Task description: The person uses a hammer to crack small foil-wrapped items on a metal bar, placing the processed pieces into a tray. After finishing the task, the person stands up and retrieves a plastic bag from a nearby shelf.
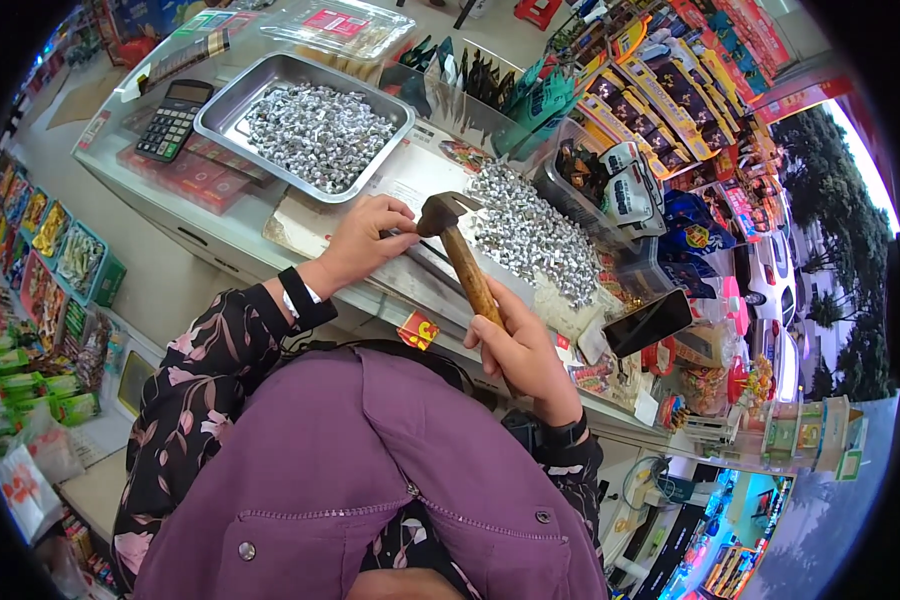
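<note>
The right hand (515,340) is wrapped around the wooden handle of a hammer (464,268), whose dark head is raised toward the far side, just beside the left fingertips. The left hand (368,240) is curled, its thumb and fingers drawn close together; I cannot tell whether anything small is pinched between them. A black band (308,298) circles the left wrist and another dark band (568,431) the right.

Beneath the hands, a pale board (292,226) lies on the surface (108,142). A loose pile of small silver pieces (535,235) spreads to the right of the hammer head. Beyond the left hand stands a metal tray (230,108), heaped with similar pieces. A calculator (174,122) lies left of the tray, near some flat red boxes (198,184).

On the right, a phone (648,323) leans beyond the right hand, near the pile's end. Behind the pile stands a clear bin (573,202) of packets. A lidded clear box (338,28) is behind the tray.
</note>
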The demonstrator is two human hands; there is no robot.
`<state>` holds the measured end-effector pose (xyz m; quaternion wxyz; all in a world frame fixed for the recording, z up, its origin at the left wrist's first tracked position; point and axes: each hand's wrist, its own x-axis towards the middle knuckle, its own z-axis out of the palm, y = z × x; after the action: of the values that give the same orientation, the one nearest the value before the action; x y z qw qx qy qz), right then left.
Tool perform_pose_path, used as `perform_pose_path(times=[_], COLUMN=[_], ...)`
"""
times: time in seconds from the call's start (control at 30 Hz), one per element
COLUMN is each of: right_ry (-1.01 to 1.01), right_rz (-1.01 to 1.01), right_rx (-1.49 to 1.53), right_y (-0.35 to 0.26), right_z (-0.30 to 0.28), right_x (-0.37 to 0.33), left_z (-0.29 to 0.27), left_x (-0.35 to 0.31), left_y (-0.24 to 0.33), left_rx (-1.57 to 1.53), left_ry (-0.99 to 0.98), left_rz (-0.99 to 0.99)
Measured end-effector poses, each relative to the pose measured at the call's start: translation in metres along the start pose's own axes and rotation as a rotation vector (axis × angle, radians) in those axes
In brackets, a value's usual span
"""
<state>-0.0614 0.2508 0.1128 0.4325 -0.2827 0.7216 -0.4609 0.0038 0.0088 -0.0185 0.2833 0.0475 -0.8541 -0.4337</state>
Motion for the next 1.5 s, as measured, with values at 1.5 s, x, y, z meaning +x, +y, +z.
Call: perform_pose_path(times=[1.5], right_ry=[0.381], right_rz=[-0.117], right_rx=[0.389], right_y=[0.095], right_z=[-0.026], right_x=[-0.005], left_z=[0.026], left_x=[0.127], left_y=[0.039], left_rx=[0.468], left_ry=[-0.626], left_rz=[0.166])
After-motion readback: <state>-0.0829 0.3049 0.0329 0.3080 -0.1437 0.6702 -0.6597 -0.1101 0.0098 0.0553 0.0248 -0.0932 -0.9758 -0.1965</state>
